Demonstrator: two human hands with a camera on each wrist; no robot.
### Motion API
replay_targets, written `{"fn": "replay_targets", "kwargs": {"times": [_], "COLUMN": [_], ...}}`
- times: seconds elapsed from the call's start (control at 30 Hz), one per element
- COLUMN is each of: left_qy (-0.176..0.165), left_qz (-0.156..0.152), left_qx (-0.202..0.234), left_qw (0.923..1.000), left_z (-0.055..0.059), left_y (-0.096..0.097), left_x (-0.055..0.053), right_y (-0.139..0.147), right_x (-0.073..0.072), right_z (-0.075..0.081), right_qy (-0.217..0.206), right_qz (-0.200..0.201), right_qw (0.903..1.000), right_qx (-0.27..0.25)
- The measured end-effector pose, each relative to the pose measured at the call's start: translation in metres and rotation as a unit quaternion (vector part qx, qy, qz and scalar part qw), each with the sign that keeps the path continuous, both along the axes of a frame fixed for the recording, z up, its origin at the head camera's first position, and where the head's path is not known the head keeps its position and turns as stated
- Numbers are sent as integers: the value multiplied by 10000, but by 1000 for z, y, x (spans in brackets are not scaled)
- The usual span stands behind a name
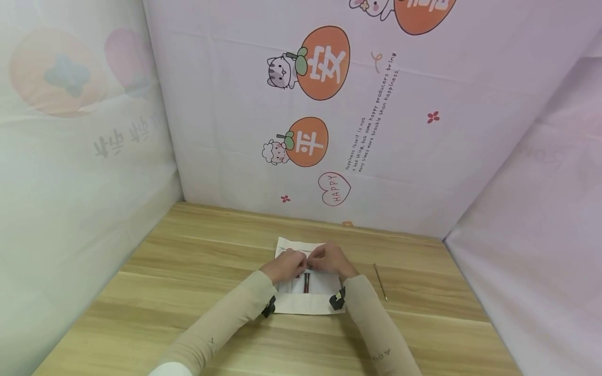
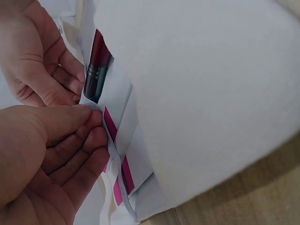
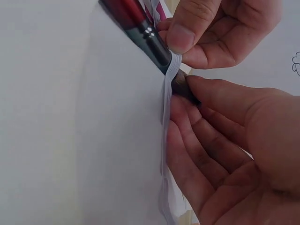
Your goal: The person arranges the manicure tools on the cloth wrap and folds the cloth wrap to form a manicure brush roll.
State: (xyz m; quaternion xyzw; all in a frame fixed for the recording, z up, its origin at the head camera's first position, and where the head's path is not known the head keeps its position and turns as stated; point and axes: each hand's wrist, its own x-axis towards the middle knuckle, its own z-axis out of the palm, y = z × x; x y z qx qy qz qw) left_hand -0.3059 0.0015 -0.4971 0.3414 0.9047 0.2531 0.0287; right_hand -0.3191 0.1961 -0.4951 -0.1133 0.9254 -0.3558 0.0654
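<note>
Hands (image 1: pixel 288 265) close together — fingers (image 3: pixel 199 152) bent.

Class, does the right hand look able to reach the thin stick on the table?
Probably yes: nothing appears to block the right hand from the thin stick, though that hand's fingers pinch the brush.

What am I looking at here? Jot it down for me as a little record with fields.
Left hand: pinches elastic band
Right hand: holds brush near its bristle end
Brush: dark red handle, passes under the band
White case: open on wooden table
Thin stick: on table, right of case
</note>
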Motion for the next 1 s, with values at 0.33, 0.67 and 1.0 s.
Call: {"fn": "replay_targets", "kwargs": {"times": [0.33,0.67,1.0], "left_qy": [-64,-569,-193], "left_qz": [64,44,-339], "left_qx": [-68,-40,-358], "left_qw": [9999,9984,9986], "left_z": [-3,2,11], "left_y": [4,5,15], "left_x": [-1,-1,-1], "right_y": [8,54,131], "right_x": [-2,0,11], "right_z": [6,26,33], "right_qy": [-359,-23,41], "right_qz": [597,341,-179], "right_qw": [9975,9960,9923], "right_qx": [151,825,1224]}}
